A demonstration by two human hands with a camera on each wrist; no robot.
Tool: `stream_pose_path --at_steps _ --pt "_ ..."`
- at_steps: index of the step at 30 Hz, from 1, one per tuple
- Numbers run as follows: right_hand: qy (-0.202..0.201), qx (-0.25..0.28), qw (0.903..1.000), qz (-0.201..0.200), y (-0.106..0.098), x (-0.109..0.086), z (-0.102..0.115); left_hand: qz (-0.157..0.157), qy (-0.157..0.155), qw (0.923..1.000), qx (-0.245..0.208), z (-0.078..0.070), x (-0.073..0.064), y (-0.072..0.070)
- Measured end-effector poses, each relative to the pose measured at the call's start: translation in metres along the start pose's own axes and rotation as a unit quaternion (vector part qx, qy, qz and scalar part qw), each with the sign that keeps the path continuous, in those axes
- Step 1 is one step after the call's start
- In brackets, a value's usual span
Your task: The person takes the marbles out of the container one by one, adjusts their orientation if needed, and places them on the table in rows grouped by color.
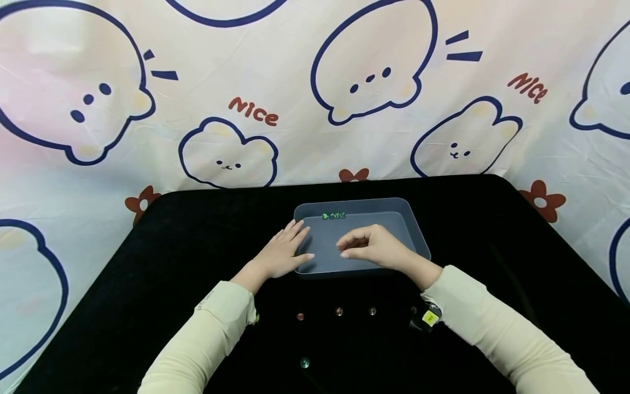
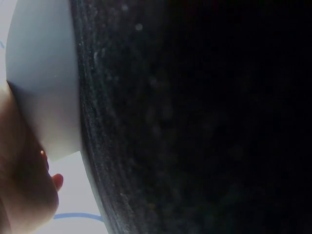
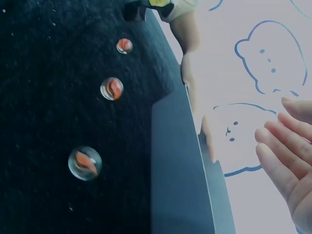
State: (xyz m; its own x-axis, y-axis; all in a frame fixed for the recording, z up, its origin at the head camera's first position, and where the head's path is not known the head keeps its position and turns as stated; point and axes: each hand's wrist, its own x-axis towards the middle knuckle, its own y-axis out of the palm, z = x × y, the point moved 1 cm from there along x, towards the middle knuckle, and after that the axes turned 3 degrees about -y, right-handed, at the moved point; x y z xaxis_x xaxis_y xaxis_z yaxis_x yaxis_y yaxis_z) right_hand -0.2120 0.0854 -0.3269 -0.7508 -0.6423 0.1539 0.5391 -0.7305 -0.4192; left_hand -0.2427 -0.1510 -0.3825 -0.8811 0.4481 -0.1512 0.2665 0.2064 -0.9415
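A shallow grey tray [image 1: 354,268] sits on the black cloth. Along its back side lies a short row of small green glass pieces [image 1: 333,216], which look like marbles. My left hand [image 1: 280,253] rests on the tray's left rim with its fingers spread. Over the tray's middle hovers my right hand [image 1: 376,246], fingers loosely bent and thumb apart from them. The right wrist view shows nothing held in that hand [image 3: 292,151]. In front of the tray, three clear marbles with orange swirls lie in a row, among them the nearest to that camera [image 3: 85,163].
One greenish marble [image 1: 304,363] lies closer to me on the black cloth [image 1: 206,235]. A watch-like device [image 1: 430,316] is strapped at my right wrist. Behind the table hangs a pale curtain [image 1: 295,148] printed with cartoon animals.
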Motion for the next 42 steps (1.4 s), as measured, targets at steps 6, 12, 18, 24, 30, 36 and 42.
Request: stream_pose_path --at_steps 6,12,18,24,30,36,42 --pt "0.029 -0.002 0.9992 -0.028 -0.009 0.005 0.000 0.001 0.001 1.0000 0.001 0.000 -0.001 0.000" --pt "0.043 0.007 0.9980 -0.046 -0.019 0.011 0.000 -0.001 0.002 1.0000 -0.003 -0.002 -0.002 0.000" --pt "0.051 0.014 0.9970 -0.056 -0.025 0.016 -0.001 -0.001 0.010 0.9999 -0.003 0.000 -0.002 0.001" --pt "0.064 -0.001 0.9960 -0.062 -0.028 0.022 -0.010 0.012 0.002 0.9999 -0.005 -0.001 -0.001 0.001" --pt "0.070 0.004 0.9948 -0.075 -0.034 0.031 -0.017 0.021 -0.006 0.9998 -0.002 -0.001 0.001 0.001" --pt "0.084 -0.012 0.9932 -0.079 -0.041 0.041 -0.020 0.016 -0.002 0.9999 0.001 -0.001 0.002 -0.003" --pt "0.093 -0.025 0.9921 -0.080 -0.045 0.050 -0.024 0.016 -0.003 0.9999 0.001 -0.001 0.001 -0.003"
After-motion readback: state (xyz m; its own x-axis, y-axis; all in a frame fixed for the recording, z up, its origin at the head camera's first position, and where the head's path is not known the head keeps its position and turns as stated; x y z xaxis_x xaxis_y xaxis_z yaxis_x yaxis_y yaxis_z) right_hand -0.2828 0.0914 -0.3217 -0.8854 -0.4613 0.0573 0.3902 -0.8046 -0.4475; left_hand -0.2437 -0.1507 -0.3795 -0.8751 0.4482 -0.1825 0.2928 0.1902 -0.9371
